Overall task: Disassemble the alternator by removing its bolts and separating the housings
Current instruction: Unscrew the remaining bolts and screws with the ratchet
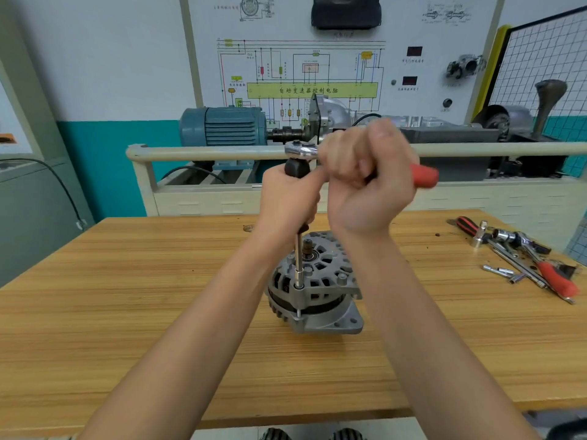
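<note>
A silver alternator (pixel 320 287) stands on the wooden table (pixel 127 312), shaft end up. A long chrome extension bar (pixel 299 258) rises upright from a bolt on its left rim. My left hand (pixel 290 198) grips the black handle of that bar, whose top end (pixel 297 168) sticks out above my fist. My right hand (pixel 371 173) grips a ratchet wrench that lies level across the top. Its chrome head (pixel 301 150) sits on the black handle and its red grip (pixel 425 176) pokes out to the right of my fist. The socket end meets the bolt at the housing.
Loose tools lie at the table's right: a red-handled ratchet (pixel 552 274), a black-and-red screwdriver (pixel 467 224), and several sockets and extension bars (pixel 498 269). Behind the table stands a training rig with a blue motor (pixel 222 127), a rail (pixel 206 152) and a wiring board.
</note>
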`<state>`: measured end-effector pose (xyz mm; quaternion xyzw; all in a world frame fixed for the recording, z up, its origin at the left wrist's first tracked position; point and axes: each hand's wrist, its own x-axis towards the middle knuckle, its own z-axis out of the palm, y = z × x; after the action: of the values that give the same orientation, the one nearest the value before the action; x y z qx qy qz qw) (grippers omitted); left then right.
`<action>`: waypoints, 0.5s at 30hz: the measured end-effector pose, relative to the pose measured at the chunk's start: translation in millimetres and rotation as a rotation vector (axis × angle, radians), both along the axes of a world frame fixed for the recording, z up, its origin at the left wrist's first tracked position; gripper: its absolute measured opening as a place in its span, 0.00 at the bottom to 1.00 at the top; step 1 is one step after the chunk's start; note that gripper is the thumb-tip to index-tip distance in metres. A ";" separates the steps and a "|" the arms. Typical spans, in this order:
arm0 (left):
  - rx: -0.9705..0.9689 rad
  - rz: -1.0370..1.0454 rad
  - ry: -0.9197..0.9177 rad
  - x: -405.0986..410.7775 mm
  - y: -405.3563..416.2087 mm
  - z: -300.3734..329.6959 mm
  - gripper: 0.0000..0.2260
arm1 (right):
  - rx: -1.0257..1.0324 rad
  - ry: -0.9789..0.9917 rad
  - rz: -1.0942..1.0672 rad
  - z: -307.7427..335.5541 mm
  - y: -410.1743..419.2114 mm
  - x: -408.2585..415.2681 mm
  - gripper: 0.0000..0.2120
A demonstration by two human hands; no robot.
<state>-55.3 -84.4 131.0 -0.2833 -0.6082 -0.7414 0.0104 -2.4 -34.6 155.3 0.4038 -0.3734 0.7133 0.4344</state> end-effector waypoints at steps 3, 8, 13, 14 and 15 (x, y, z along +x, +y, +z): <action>-0.025 -0.252 -0.017 -3.9 -14.8 6.7 0.18 | -0.259 -0.236 0.374 10.1 29.1 -3.9 0.20; -0.119 -0.608 -0.056 -9.6 -16.5 8.9 0.15 | -0.546 -0.453 0.657 12.0 48.2 -19.8 0.18; -0.104 -0.493 -0.139 -7.6 -13.0 5.3 0.23 | -0.463 -0.301 0.571 9.1 34.7 -11.1 0.18; -0.086 -0.415 -0.135 -7.0 -11.1 5.1 0.23 | -0.413 -0.266 0.503 7.7 31.5 -8.7 0.19; -0.073 -0.326 -0.146 -5.9 -8.0 4.9 0.23 | -0.351 -0.228 0.412 6.1 26.1 -5.9 0.21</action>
<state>-61.2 -92.3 135.9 -0.3236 -0.5799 -0.7293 -0.1643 -8.3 -8.5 161.4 0.3070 -0.2008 0.8809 0.2989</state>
